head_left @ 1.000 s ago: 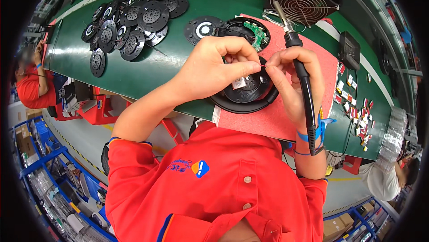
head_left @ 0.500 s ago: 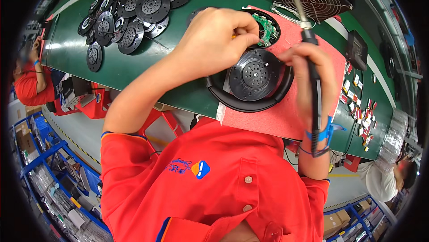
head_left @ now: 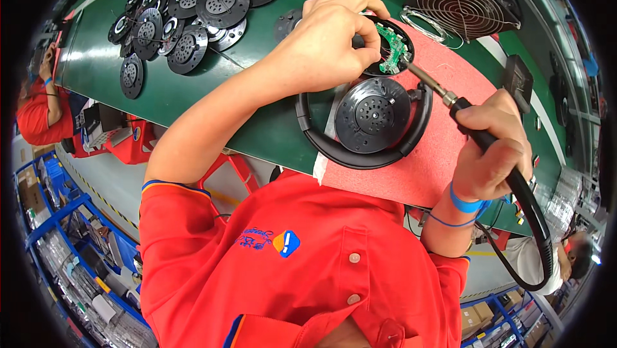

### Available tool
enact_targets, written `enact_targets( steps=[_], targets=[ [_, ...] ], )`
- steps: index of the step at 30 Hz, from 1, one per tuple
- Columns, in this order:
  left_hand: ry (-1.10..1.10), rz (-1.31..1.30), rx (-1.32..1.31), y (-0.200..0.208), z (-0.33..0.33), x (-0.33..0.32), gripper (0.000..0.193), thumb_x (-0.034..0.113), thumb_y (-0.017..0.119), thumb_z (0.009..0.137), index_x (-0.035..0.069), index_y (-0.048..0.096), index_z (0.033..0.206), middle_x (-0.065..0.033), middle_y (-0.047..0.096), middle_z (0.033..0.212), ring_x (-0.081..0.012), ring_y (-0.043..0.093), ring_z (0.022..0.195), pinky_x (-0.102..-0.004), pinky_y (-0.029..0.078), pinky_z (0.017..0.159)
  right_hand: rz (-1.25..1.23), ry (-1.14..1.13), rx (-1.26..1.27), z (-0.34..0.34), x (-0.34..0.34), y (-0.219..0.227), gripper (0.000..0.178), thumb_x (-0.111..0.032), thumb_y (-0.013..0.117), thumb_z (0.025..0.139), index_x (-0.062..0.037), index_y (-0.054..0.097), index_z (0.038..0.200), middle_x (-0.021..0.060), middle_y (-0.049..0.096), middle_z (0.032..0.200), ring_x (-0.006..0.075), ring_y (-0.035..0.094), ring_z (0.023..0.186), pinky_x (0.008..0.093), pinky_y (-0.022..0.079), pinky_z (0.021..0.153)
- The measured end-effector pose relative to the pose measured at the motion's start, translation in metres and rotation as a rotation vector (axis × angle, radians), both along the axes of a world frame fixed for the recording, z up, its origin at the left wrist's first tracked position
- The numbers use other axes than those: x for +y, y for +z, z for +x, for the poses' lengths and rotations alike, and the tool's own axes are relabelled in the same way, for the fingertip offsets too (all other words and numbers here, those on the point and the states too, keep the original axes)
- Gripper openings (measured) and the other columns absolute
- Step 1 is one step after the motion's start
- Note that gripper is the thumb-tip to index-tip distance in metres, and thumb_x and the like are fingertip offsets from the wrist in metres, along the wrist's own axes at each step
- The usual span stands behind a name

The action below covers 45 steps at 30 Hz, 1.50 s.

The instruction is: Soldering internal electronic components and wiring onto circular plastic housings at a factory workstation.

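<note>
A pair of black headphones lies on a pink foam mat. The near ear cup shows a round black speaker plate with small holes. Inside the far ear cup is a green circuit board with thin wires. My right hand is closed around the handle of a soldering iron, its tip at the board's right edge; actual contact cannot be made out. Over the left side of that cup, my left hand has thumb and fingers pinched together. Whatever they hold is hidden.
Several black speaker discs are heaped on the green table at left. A fan with a wire guard stands at the far right, beside coiled white wire. Co-workers sit at both sides.
My right hand has swung the soldering iron down from pointing away, bringing its tip to the circuit board. My left hand stays by the far cup. The whole view has shifted slightly.
</note>
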State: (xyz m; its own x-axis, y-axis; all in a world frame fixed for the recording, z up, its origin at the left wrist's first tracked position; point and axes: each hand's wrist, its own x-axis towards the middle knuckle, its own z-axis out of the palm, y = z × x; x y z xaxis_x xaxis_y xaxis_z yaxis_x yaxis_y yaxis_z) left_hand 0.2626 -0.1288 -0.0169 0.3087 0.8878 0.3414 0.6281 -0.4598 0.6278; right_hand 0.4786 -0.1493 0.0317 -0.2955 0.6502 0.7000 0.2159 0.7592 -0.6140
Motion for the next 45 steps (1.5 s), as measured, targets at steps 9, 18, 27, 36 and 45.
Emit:
enact_targets(
  steps=[9,18,27,36,45],
  targets=[
    [0.014,-0.007,0.012,-0.001,0.001,0.001,0.005,0.007,0.065,0.071,0.003,0.065,0.073,-0.0042,0.057,0.118,-0.0289,0.039,0.117,-0.0376,0.033,0.1,-0.041,0.037,-0.061,-0.005,0.007,-0.012,0.026,-0.017,0.056,0.087,0.0015,0.065,0.071,0.0057,0.057,0.057,0.0154,0.044,0.047,0.0273,0.032,0.045],
    [0.026,0.028,0.028,-0.002,0.002,0.0,0.007,0.009,0.066,0.07,0.003,0.066,0.072,-0.004,0.057,0.117,-0.0283,0.04,0.117,-0.0377,0.033,0.1,-0.075,0.011,-0.126,-0.008,0.007,-0.014,0.021,-0.013,0.056,0.087,-0.0016,0.064,0.072,0.0057,0.057,0.057,0.0151,0.047,0.048,0.0277,0.036,0.046],
    [0.034,0.041,0.032,-0.003,0.003,0.0,0.006,0.009,0.066,0.07,0.003,0.067,0.073,-0.0035,0.057,0.117,-0.0284,0.041,0.116,-0.0382,0.034,0.099,-0.089,-0.006,-0.15,-0.01,0.008,-0.014,0.02,-0.014,0.058,0.086,-0.0019,0.064,0.071,0.0062,0.059,0.058,0.016,0.048,0.048,0.0286,0.037,0.047],
    [0.039,0.045,0.038,-0.003,0.003,-0.001,0.006,0.009,0.065,0.07,0.003,0.067,0.073,-0.0038,0.057,0.118,-0.0293,0.04,0.117,-0.0391,0.033,0.099,-0.09,0.006,-0.157,-0.01,0.007,-0.013,0.021,-0.014,0.059,0.086,-0.0018,0.065,0.071,0.0061,0.057,0.056,0.0161,0.048,0.048,0.0283,0.037,0.047],
    [0.047,0.038,0.047,-0.003,0.004,-0.001,0.006,0.009,0.065,0.071,0.004,0.067,0.072,-0.0036,0.057,0.119,-0.029,0.04,0.118,-0.0403,0.031,0.1,-0.051,0.0,-0.108,-0.006,0.006,-0.015,0.023,-0.015,0.057,0.088,-0.0011,0.064,0.071,0.0059,0.057,0.057,0.0154,0.047,0.047,0.0275,0.036,0.046]
  ],
)
